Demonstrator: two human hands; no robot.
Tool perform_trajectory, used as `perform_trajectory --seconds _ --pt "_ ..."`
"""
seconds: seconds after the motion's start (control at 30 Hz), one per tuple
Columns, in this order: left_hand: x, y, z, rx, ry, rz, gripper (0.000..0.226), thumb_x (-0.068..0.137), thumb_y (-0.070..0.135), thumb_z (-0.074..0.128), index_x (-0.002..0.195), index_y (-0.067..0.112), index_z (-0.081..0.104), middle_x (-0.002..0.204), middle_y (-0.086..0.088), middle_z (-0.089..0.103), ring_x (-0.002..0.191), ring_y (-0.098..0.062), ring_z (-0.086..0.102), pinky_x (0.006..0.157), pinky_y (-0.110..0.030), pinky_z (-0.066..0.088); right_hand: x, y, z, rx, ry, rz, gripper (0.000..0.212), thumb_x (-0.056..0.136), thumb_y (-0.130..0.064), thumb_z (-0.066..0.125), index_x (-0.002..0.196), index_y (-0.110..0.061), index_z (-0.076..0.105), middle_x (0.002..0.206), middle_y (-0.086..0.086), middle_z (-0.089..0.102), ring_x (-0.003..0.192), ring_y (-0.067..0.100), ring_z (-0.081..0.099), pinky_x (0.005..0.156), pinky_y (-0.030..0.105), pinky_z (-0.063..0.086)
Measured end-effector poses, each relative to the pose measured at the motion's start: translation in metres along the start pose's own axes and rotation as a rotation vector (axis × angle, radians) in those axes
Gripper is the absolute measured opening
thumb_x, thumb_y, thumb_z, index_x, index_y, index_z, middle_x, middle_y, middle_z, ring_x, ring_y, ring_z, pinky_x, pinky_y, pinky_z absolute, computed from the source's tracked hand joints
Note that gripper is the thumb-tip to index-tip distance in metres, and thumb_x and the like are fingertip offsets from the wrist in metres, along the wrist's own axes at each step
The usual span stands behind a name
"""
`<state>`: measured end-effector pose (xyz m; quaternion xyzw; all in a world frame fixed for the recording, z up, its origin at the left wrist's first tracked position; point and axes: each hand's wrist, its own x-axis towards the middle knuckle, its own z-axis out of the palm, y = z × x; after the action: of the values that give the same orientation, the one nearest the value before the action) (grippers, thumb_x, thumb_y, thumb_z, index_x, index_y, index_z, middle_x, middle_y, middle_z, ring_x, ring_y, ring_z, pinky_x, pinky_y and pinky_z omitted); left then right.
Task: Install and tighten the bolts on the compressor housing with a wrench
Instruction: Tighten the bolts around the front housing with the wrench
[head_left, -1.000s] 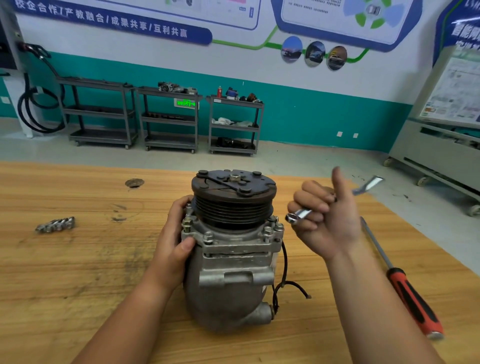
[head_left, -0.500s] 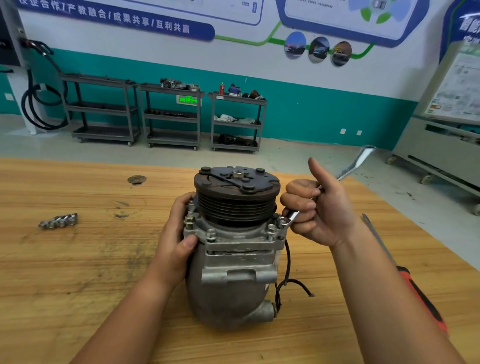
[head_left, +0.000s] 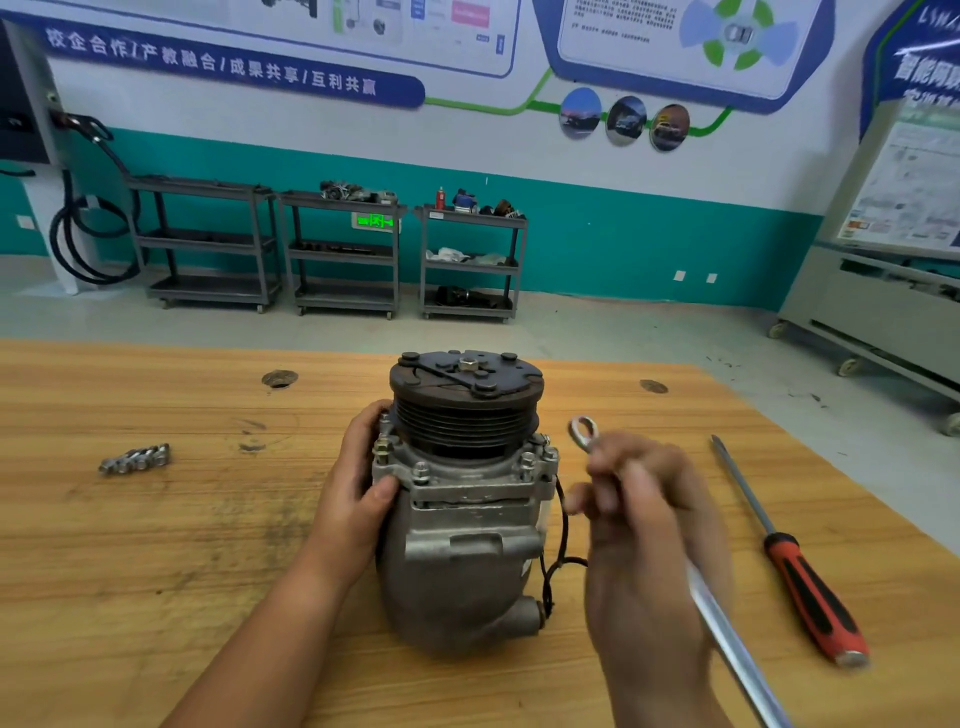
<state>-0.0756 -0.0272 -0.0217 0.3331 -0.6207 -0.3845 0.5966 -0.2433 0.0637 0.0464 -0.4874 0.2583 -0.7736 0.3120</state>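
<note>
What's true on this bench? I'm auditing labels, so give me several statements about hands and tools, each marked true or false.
The left hand holds the compressor. True.
The wrench touches the compressor. False: it is apart from it, held in the right hand.
The screwdriver lies on the table. True.
The loose bolts lie right of the compressor. False: left of it.

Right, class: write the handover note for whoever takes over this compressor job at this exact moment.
Left-hand grip holds the compressor, pulley up, on the table.
Right-hand grip holds the wrench, ring end clear of the housing.
Done: flange bolts sit in place.
Left: wrench them tight; tightness can't be judged.
Loose metal pieces lie at table left.
</note>
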Motion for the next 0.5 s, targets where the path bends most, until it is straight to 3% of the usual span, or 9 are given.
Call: perform_trajectory --seconds 0.03,0.1,0.17,0.2,0.27,0.3,0.33,0.4,0.5 --pt "-0.006 0.007 0.000 0.050 0.066 0.024 0.097 0.052 0.093 0.053 0.130 0.040 0.034 0.137 0.012 0.043 0.123 0.005 0.047 0.098 -0.022 0.042 -0.006 -0.004 -0.004 0.082 -0.039 -0.044 0.022 0.073 -0.023 0.068 0.055 -0.025 0.055 0.067 -0.005 0.060 0.053 0.003 0.053 0.052 0.017 0.045" --pt "-0.023 0.022 0.000 0.059 0.270 0.165 0.077 0.067 0.080 0.055 0.129 0.039 0.037 0.130 0.014 0.044 0.116 0.000 0.046 0.094 -0.022 0.039 -0.016 -0.011 -0.014 0.232 -0.142 0.025 0.030 0.069 -0.038 0.074 0.053 -0.026 0.052 0.070 -0.003 0.062 0.049 0.003 0.049 0.052 0.013 0.042" --pt "-0.046 0.039 0.005 -0.053 0.368 0.314 0.041 0.076 0.045 0.060 0.117 0.041 0.052 0.098 0.013 0.056 0.085 -0.002 0.051 0.075 -0.016 0.042 -0.025 -0.012 -0.021 0.260 -0.258 0.183 0.043 0.065 -0.063 0.071 0.050 -0.026 0.057 0.079 -0.007 0.061 0.047 0.002 0.046 0.050 0.011 0.040" --pt "-0.057 0.049 0.011 -0.066 0.323 0.307 0.034 0.075 0.037 0.057 0.108 0.044 0.059 0.080 0.011 0.056 0.069 -0.001 0.049 0.063 -0.013 0.042 -0.023 -0.014 -0.020 0.213 -0.288 0.253 0.047 0.059 -0.071 0.070 0.050 -0.026 0.061 0.079 -0.011 0.059 0.046 0.002 0.045 0.047 0.010 0.039" --pt "-0.075 0.068 0.028 0.014 0.071 0.171 0.025 0.075 0.053 0.061 0.099 0.046 0.063 0.061 0.002 0.054 0.051 0.000 0.047 0.047 -0.013 0.037 -0.024 -0.013 -0.020 0.131 -0.383 0.438 0.057 0.039 -0.075 0.076 0.046 -0.020 0.064 0.078 0.004 0.057 0.040 0.000 0.045 0.040 0.009 0.037" --pt "-0.082 0.073 0.037 0.048 -0.069 0.090 0.034 0.071 0.069 0.062 0.095 0.046 0.063 0.057 -0.001 0.055 0.048 -0.001 0.047 0.046 -0.013 0.035 -0.025 -0.013 -0.019 0.077 -0.435 0.506 0.062 0.035 -0.073 0.078 0.046 -0.014 0.064 0.071 0.009 0.056 0.039 -0.002 0.045 0.039 0.010 0.037" --pt "-0.088 0.076 0.043 0.048 -0.135 0.031 0.044 0.065 0.080 0.060 0.088 0.043 0.063 0.053 -0.002 0.053 0.046 -0.002 0.047 0.046 -0.013 0.034 -0.027 -0.013 -0.018 0.026 -0.479 0.460 0.059 0.044 -0.073 0.076 0.053 -0.015 0.066 0.064 0.004 0.055 0.043 -0.004 0.046 0.042 0.009 0.038" --pt "-0.091 0.081 0.052 -0.042 -0.072 -0.086 0.051 0.054 0.083 0.064 0.070 0.034 0.062 0.044 0.000 0.044 0.039 -0.006 0.040 0.043 -0.013 0.030 -0.039 -0.008 -0.019 -0.044 -0.545 0.306 0.034 0.071 -0.067 0.066 0.073 -0.032 0.064 0.071 -0.006 0.055 0.056 -0.002 0.046 0.052 0.009 0.036" --pt "-0.092 0.086 0.058 -0.260 -0.007 -0.242 0.044 0.049 0.064 0.075 0.054 0.024 0.058 0.038 -0.001 0.034 0.032 -0.007 0.030 0.037 -0.013 0.025 -0.051 -0.010 -0.033 -0.136 -0.601 0.485 0.029 0.055 -0.059 0.077 0.070 -0.038 0.064 0.067 0.002 0.062 0.057 0.006 0.053 0.055 0.016 0.036"
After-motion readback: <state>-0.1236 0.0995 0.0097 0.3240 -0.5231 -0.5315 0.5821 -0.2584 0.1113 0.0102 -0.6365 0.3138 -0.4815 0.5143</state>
